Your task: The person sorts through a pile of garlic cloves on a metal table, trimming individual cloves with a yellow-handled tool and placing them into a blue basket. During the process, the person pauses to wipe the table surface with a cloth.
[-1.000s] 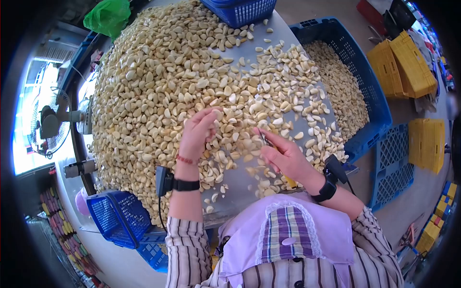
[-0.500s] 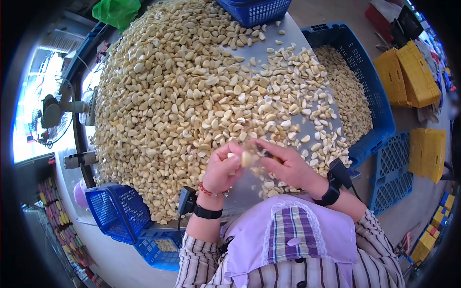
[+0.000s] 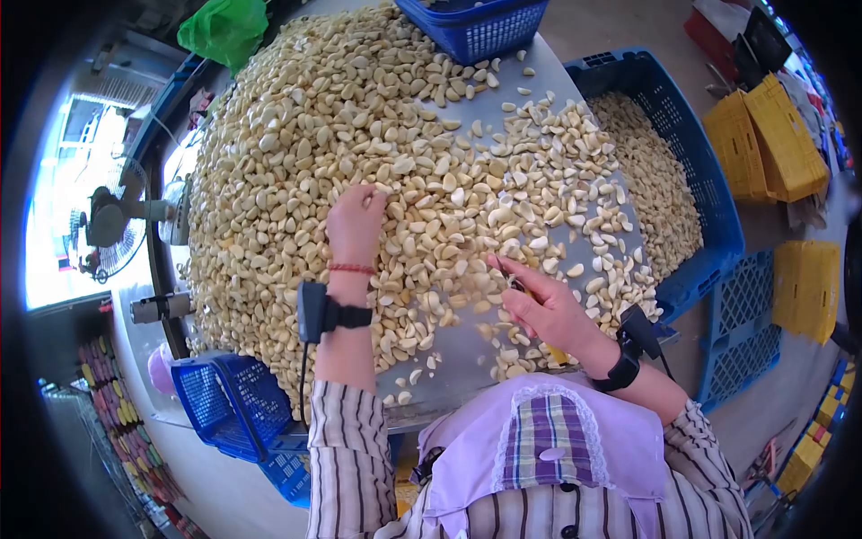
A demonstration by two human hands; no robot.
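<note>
Left hand (image 3: 356, 225), seemingly palm-down, on cloves (image 3: 287, 135)

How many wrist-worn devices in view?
2. The left wrist device sits behind the left hand; the right wrist device behind the right hand. None seems hidden.

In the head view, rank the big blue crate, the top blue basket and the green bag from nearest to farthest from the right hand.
1. Big blue crate: just right of the right hand, which grips a knife.
2. Blue basket: table's far end.
3. Green bag: far left corner.
</note>
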